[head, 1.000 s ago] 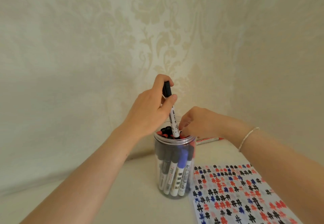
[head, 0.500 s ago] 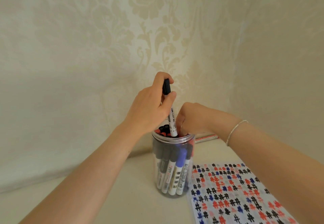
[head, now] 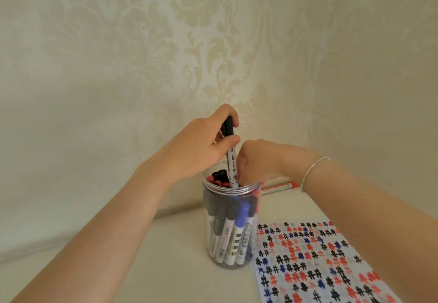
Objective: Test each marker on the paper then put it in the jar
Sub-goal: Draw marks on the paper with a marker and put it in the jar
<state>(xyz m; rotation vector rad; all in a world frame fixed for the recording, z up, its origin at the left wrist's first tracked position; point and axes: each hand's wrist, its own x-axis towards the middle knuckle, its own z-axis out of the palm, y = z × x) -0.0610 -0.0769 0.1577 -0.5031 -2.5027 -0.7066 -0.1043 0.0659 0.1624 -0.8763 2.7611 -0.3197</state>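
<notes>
Marker [head: 230,153], black cap up, sits mid-frame, pinched by the left hand [head: 201,146] and half poked into the crowded jar [head: 231,227]; right hand [head: 257,160] digs its fingers inside, probably making room, grip there hidden; paper [head: 315,262] lower right.

black-capped marker [head: 231,158] upright in full jar [head: 231,227]

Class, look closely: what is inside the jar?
The jar holds many upright markers, black, red and blue-capped. The right hand's fingertips dip in; what they touch is hidden.
</notes>
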